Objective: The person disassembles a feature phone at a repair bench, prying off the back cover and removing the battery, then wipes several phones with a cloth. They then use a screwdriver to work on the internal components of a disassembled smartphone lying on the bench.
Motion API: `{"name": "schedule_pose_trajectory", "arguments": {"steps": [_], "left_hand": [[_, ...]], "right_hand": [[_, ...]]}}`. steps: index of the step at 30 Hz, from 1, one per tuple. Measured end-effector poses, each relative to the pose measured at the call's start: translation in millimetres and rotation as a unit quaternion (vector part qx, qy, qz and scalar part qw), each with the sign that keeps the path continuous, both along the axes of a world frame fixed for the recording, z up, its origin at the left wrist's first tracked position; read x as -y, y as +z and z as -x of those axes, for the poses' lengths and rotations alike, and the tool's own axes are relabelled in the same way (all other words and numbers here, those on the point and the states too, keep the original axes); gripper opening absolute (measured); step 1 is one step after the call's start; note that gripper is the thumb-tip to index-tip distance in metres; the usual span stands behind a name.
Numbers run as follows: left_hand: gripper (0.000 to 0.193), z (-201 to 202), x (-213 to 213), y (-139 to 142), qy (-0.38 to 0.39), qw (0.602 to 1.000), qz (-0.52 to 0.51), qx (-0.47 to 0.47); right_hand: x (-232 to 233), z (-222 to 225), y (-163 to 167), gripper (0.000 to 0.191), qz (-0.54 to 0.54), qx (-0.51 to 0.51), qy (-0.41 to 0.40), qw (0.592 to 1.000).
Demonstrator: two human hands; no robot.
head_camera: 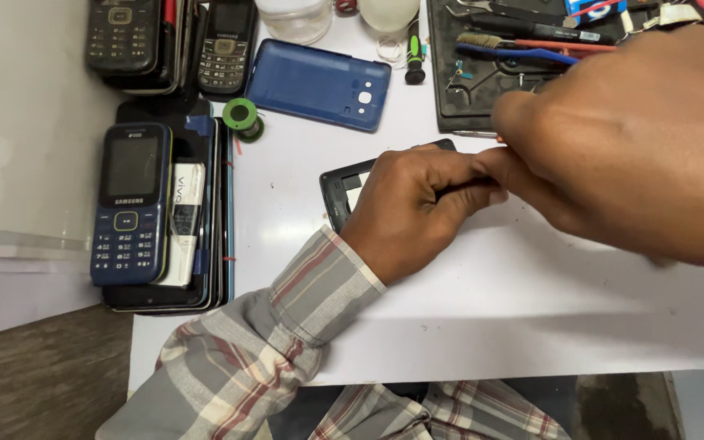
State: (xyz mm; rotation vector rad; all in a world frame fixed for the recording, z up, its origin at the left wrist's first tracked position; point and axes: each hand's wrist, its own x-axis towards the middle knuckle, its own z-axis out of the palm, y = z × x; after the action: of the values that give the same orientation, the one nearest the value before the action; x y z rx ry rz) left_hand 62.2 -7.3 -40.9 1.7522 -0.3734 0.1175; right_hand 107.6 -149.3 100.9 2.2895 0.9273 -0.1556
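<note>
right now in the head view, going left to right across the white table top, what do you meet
dark blue keypad phone on a stack of phones → green solder spool → blue plastic phone back cover → left hand on a black phone frame → right hand

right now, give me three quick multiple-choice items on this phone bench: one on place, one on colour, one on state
1. Where does the green spool lie?
A. just left of the blue back cover
B. on the tool tray
C. under the sleeve

2. What colour is the keypad phone atop the stack at left?
A. red
B. dark blue
C. white

3. What is the left hand doing?
A. resting flat and empty
B. gripping the black phone frame on the white sheet
C. holding a brush

Answers: 1 A, the spool sits beside the cover's left edge. 2 B, its body is dark blue. 3 B, its fingers curl over the frame while the right hand meets it.
</note>
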Motion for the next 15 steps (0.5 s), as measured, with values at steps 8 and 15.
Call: {"name": "schedule_pose_trajectory", "arguments": {"steps": [8, 15], "left_hand": [[0.021, 0.9, 6.8, 14.3, 0.045, 0.999, -0.026, 0.002], [0.013, 4.0, -1.0, 12.8, -0.005, 0.997, 0.049, 0.054]], "right_hand": [[-3.4, -4.7, 3.0, 0.012, 0.025, -0.067, 0.018, 0.997], [4.5, -9.0, -1.4, 0.025, -0.066, -0.055, 0.093, 0.992]]}}
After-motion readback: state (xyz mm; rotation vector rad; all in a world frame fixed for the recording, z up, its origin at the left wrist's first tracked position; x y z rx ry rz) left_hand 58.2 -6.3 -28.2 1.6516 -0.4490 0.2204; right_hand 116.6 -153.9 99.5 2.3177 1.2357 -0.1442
